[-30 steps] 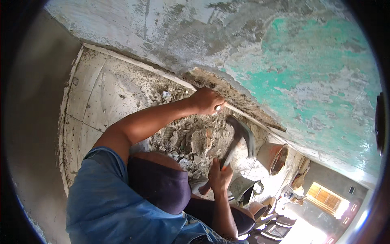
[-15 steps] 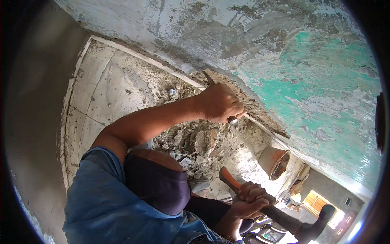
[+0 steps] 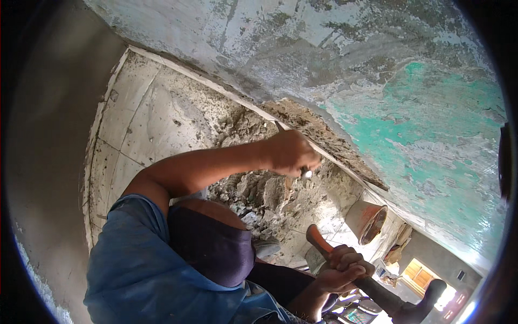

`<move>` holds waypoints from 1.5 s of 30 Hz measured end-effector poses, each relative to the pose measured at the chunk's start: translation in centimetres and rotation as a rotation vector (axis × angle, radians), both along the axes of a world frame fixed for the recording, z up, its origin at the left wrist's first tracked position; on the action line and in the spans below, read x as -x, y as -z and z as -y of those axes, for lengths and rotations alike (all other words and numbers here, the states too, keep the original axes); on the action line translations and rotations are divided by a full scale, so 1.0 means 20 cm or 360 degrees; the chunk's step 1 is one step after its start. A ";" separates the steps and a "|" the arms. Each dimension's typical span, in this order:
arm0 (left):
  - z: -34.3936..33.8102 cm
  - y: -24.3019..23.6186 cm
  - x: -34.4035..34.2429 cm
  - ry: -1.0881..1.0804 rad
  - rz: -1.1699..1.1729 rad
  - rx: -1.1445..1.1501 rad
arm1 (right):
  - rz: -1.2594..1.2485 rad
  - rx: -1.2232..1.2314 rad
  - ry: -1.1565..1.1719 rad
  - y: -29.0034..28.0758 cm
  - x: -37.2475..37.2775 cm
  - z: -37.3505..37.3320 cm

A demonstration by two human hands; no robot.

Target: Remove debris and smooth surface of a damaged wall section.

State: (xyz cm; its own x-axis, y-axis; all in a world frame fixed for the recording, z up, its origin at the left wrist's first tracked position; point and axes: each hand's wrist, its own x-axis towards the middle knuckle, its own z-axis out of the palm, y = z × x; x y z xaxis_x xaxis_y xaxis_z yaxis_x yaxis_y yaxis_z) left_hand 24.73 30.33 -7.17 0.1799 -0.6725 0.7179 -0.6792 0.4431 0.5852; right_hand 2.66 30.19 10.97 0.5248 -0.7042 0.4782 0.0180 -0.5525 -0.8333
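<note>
My left hand [image 3: 291,154] is closed around a metal chisel [image 3: 279,126]. Its blade end points toward the foot of the wall, beside a pale skirting strip [image 3: 237,97], and its bright butt end shows below my fist. Whether the blade touches anything I cannot tell. Lower right, my right hand [image 3: 343,268] grips a hammer [image 3: 386,296] by its orange and dark handle. The hammer's dark head is away from the chisel, at the lower right. Above the skirting, a rough band of wall [image 3: 329,139] is stripped of plaster.
Broken rubble [image 3: 253,189] covers the dusty tiled floor [image 3: 121,129] under my left arm. A dirt-stained bucket [image 3: 367,221] lies tilted near the wall. The wall [image 3: 421,108] has peeling green and white paint. A bright window [image 3: 418,276] is at the far right.
My left hand and the chisel have come slightly down, with the blade drawn off the stripped band toward the skirting. My right hand still holds the hammer low. The view has shifted a little.
</note>
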 end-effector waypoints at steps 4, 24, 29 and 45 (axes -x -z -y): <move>-0.02 0.00 0.13 0.0230 0.0030 -0.0292 | -0.0154 -0.0066 0.0053 -0.04 0.02 0.05; -0.20 0.13 0.32 0.0866 -0.0041 -0.2072 | -0.0761 -0.0490 0.0651 -0.24 0.89 0.55; -0.19 0.02 0.25 0.1119 0.0220 -0.2196 | -0.1542 -0.0675 0.0780 0.10 1.10 0.56; 0.87 -0.23 0.85 0.0435 0.0788 -0.0675 | -0.0590 -0.1124 0.0820 0.58 1.21 0.49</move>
